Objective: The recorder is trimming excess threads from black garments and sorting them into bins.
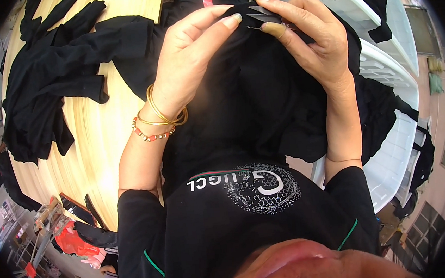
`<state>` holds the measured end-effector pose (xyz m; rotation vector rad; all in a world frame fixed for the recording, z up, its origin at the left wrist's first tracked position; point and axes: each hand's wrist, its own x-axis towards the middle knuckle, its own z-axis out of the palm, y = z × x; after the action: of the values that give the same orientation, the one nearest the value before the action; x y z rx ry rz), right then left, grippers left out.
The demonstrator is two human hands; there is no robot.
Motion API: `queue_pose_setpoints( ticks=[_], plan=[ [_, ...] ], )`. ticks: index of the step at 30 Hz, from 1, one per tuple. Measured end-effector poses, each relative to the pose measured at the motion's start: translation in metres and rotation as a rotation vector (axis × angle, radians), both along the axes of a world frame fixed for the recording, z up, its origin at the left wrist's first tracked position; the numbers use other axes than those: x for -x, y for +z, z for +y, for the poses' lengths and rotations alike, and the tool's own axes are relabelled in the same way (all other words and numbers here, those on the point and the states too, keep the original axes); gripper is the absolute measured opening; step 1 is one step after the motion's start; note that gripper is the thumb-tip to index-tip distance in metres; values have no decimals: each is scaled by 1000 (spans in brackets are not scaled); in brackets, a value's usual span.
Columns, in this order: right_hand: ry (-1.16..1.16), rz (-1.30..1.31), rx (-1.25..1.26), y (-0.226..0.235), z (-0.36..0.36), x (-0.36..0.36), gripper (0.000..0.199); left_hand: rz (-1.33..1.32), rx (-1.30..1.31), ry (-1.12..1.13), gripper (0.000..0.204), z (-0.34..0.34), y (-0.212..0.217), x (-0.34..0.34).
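Note:
Black fabric (pixel 261 94) lies across my lap and rises to my fingers at the top middle. Thumb and forefinger of my left hand (pixel 187 55) pinch an edge of it; gold bangles and a beaded bracelet circle that wrist. My right hand (pixel 319 37) grips small metal thread snips (pixel 262 17), their two pointed blades apart and aimed left, close to the pinched cloth. A tan finger cover (pixel 274 29) sits on my right thumb. The handles of the snips are mostly hidden by the fingers.
Black garments (pixel 56 84) are spread over a light wooden table (pixel 94 138) on the left. White plastic crates (pixel 391 63) stand along the right, with black clothes (pixel 372 111) hanging over them. Red cloth (pixel 76 242) shows at the lower left.

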<state>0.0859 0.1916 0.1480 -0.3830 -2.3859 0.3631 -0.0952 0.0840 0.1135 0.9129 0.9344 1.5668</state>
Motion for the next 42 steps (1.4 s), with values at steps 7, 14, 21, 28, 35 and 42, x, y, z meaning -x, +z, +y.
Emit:
queue_pose_setpoints(
  ticks=[7,14,21,28,35,42],
  plan=[
    [-20,-36,-40,-3,2,-3,36,67,33,8,26,0,-1,-1],
    [-27,-9,432,8,-9,6,25,86,9,-67,23,2,-2,-6],
    [-53,241,682,-6,11,-10,8,499,-150,54,24,8,-15,4],
    [-152,308,638,-14,22,-11,9,-105,50,-66,28,7,-14,15],
    [34,20,131,1,6,1,35,11,28,-11,27,6,-11,8],
    [55,14,-26,-4,10,1,38,107,-21,2,27,4,-11,5]
  ],
)
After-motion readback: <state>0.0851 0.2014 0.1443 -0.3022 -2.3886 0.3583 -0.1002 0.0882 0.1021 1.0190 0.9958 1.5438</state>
